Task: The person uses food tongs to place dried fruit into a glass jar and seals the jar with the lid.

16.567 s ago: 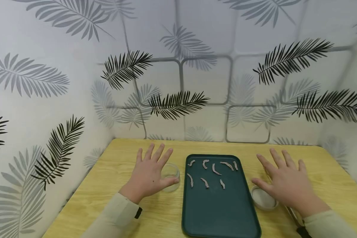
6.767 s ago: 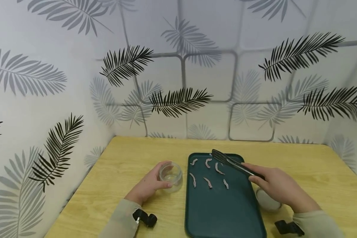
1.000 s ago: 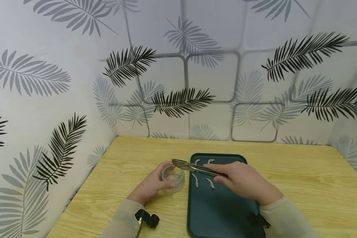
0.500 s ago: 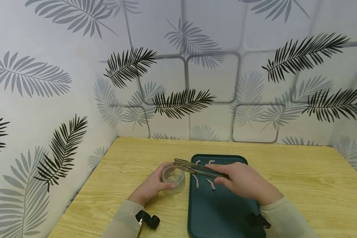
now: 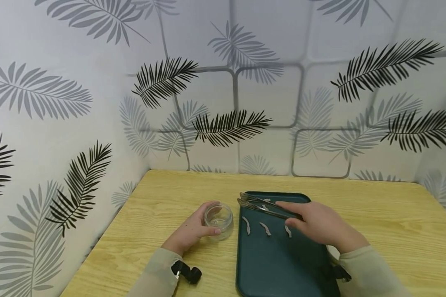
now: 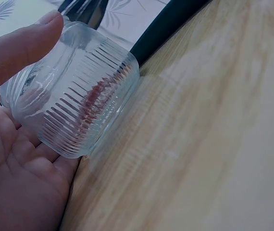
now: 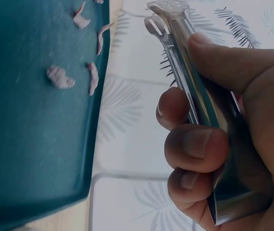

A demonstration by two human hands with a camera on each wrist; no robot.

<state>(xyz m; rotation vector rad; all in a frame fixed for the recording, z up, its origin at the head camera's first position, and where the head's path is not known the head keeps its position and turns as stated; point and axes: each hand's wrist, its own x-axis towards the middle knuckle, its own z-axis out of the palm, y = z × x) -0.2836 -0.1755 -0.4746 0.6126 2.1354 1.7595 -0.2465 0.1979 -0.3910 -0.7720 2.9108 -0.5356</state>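
Between the curled fingers and thumb of the left hand stands a ribbed glass jar on the wooden table, just beside the green tray; the right hand grips metal tongs, their tips past its fingertips over the tray's far end; small pale pieces lie beneath.
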